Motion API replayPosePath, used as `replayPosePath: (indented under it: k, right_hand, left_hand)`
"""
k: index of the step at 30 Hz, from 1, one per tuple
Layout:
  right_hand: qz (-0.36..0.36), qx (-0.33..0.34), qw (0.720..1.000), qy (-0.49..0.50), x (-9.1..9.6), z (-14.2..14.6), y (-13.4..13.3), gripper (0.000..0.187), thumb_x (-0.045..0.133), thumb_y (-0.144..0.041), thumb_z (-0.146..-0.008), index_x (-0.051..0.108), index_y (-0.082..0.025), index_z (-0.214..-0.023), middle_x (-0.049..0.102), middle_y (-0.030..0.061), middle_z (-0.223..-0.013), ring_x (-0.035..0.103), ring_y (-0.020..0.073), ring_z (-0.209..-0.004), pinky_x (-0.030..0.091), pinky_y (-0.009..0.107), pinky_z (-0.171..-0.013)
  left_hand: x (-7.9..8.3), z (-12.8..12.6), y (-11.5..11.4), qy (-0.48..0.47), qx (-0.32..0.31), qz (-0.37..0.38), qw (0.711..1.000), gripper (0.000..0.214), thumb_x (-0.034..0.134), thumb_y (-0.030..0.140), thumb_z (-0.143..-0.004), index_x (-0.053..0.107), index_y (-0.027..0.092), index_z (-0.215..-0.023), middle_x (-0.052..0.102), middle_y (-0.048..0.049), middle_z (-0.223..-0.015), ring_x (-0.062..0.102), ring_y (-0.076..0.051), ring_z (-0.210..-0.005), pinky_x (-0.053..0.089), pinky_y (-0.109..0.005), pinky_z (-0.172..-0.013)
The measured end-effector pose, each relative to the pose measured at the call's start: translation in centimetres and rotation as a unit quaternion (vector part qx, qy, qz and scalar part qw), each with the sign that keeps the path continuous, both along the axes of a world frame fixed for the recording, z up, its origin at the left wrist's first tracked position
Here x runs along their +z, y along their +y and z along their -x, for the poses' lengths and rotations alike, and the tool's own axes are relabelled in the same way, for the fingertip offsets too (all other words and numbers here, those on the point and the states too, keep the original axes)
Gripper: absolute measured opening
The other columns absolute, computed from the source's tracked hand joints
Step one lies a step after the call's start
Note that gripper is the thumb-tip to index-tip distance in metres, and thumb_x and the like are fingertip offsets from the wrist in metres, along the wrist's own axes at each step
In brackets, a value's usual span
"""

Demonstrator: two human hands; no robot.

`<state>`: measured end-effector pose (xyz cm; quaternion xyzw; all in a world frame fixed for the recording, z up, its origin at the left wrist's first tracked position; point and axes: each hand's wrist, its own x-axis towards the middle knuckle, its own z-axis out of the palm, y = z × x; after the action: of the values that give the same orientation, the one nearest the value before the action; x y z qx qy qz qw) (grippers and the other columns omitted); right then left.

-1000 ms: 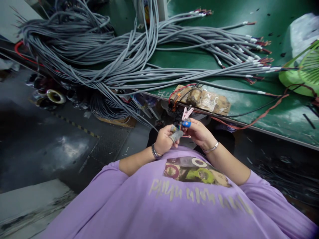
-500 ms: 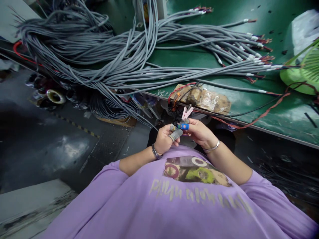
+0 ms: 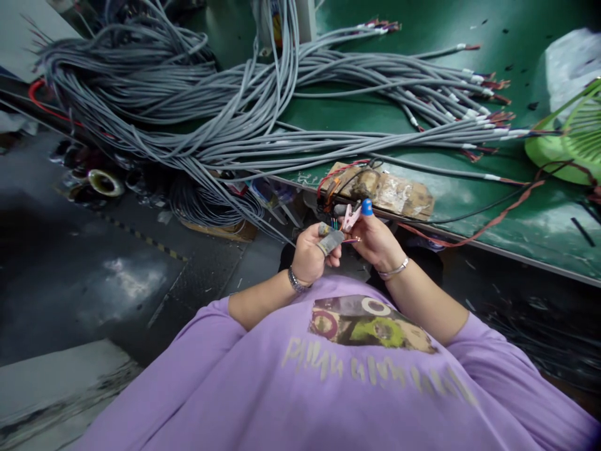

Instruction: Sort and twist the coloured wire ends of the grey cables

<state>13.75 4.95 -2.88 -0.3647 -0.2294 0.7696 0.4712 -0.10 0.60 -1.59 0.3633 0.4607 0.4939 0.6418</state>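
My left hand (image 3: 312,252), with grey covers on thumb and forefinger, is closed around the end of a grey cable. Thin coloured wires (image 3: 334,223) stick up from its fingertips, and reddish wire ends (image 3: 352,240) point toward my other hand. My right hand (image 3: 375,239), a blue cover on its thumb and a grey one on its forefinger, holds a small pink clip (image 3: 350,217) between those fingers, right beside the wires. The clip's tip is partly hidden, so whether it grips a wire cannot be seen.
A big bundle of grey cables (image 3: 225,138) lies across the green table (image 3: 451,244), stripped ends to the right. Near the table's edge sits a taped cardboard piece (image 3: 399,193) with red and black leads. A green basket-like object (image 3: 544,153) is at right, cable coils (image 3: 211,203) below left.
My right thumb has lifted away from the wires, and the pink clip now sits between thumb and forefinger. Coloured wires show more clearly above my left fingertips. My left hand has hardly moved.
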Motion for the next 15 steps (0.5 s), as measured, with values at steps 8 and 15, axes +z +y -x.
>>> replayPosePath:
  k: [8,15]
  right_hand:
    - [0.005,-0.047,0.999,0.023,-0.34,0.70,0.11,0.053,0.076,-0.070,-0.067,0.064,-0.020,-0.079,0.065,0.0000,-0.070,0.063,0.0147,-0.071,0.051,0.027,-0.066]
    - [0.045,-0.026,0.998,0.046,-0.51,0.19,-0.30,0.055,0.070,-0.075,-0.070,0.064,-0.021,-0.080,0.066,0.0006,-0.074,0.060,0.0137,-0.066,0.048,0.026,-0.060]
  left_hand:
    - [-0.17,-0.34,0.07,0.023,-0.023,0.029,0.999,0.042,0.079,0.048,-0.068,0.050,0.018,-0.068,0.060,0.0054,-0.049,0.050,-0.008,-0.032,0.033,-0.016,-0.030]
    - [-0.31,0.02,-0.46,0.017,-0.021,0.032,0.999,0.044,0.081,0.050,-0.066,0.050,0.018,-0.070,0.059,0.0054,-0.049,0.050,-0.008,-0.032,0.034,-0.016,-0.030]
